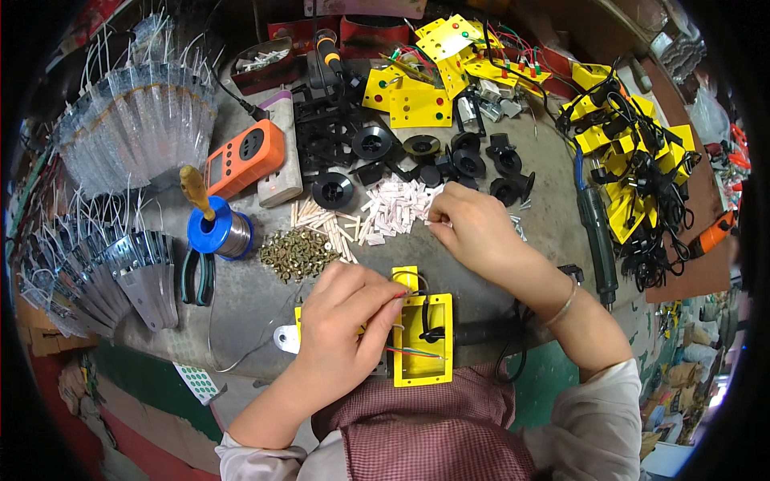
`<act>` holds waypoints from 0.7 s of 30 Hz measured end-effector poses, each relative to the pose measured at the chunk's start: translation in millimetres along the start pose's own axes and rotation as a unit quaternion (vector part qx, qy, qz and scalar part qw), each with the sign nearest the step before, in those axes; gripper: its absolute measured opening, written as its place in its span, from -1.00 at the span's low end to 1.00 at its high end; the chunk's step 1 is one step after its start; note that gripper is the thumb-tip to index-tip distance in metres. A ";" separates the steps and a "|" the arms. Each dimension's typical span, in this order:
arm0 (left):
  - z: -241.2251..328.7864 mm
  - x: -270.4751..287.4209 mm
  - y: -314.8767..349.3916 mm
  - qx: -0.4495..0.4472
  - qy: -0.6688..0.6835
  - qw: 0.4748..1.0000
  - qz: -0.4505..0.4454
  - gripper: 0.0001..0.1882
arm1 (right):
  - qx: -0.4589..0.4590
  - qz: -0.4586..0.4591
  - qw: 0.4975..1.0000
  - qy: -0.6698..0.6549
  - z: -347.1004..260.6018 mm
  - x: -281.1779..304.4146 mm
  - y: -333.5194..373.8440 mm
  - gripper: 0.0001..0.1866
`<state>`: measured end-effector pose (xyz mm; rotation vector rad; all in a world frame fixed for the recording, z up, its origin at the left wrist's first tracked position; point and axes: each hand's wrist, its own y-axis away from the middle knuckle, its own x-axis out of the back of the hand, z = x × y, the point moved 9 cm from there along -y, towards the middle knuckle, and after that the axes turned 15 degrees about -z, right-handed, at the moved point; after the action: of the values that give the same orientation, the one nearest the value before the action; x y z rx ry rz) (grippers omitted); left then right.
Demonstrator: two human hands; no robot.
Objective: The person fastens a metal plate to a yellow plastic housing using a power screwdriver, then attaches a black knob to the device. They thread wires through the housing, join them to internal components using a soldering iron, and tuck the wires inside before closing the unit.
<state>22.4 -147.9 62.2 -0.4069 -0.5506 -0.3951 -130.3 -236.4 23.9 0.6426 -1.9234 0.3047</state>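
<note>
In front of me at the bench edge lies an open yellow metal box (447, 341) with thin red and green wires and a thick black cable (481, 330) running out to its right. Over its upper left side, my left hand (341, 309) is closed in a pinch on a thin wire (403, 294) with a reddish tip. My right hand (477, 224) is at the right end of a heap of small white blocks (395, 207). Its fingers are curled together; whether a block is between them is hidden. A silver metal plate (286, 338) sticks out left of my left hand.
Brass-coloured small parts (297, 255), a blue solder spool (233, 236), an orange meter (247, 159) and fanned metal blades (144, 268) lie left. Black round parts (373, 143) and yellow plates (421, 103) stand behind. A dark green electric screwdriver (597, 240) and wired yellow pieces (622, 200) are right.
</note>
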 end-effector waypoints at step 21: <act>34.2 -11.1 -5.0 -0.026 -0.198 0.979 -0.032 -0.84 | 0.065 -0.042 0.942 -0.326 -60.1 36.7 56.0 -0.87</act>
<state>-2.9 -133.3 83.8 -0.5244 -0.9445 -0.3930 -127.5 -172.2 86.9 1.0015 -2.5097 0.1752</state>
